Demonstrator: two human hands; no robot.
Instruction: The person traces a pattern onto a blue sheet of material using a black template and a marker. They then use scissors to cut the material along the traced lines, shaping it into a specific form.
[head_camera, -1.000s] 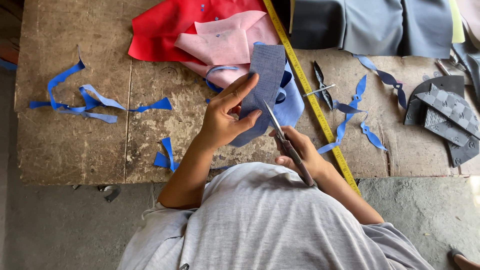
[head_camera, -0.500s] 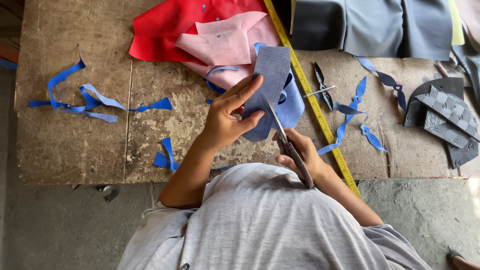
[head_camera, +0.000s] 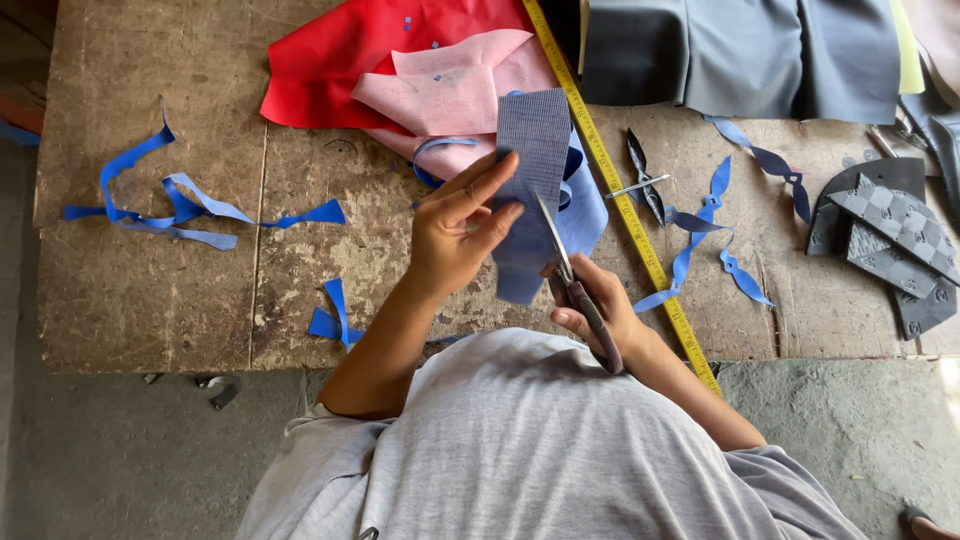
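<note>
You are holding a blue-grey strip of cloth (head_camera: 532, 190) up over the middle of the wooden table (head_camera: 150, 290). It stands almost straight up and down, with its top end near the pink sheet (head_camera: 450, 90) and its bottom end near the table's front edge.

Your left hand (head_camera: 462, 228) pinches the strip on its left side. Your fingers are close together and stretched out flat on the cloth, and your thumb is behind it, so you grip the strip between them.

Your right hand (head_camera: 592, 318) is wrapped around the handles of the scissors (head_camera: 562, 268). The fingers are curled tight on them. The blades point up along the right edge of the strip and touch it. You cannot tell from here if the blades are a bit open or closed.

Behind the strip lies a bigger light blue piece (head_camera: 585, 205), just under it. A red sheet (head_camera: 350, 60) lies under the pink one at the back of the table. A yellow tape measure (head_camera: 625, 210) runs slantwise just to the right of your hands.

Thin blue scraps (head_camera: 170, 205) lie far off on the left. More wavy blue scraps (head_camera: 715, 235) lie to the right of the tape. Dark checked pieces (head_camera: 895, 245) sit at the right edge, and grey cloth (head_camera: 740, 55) is at the top right.
</note>
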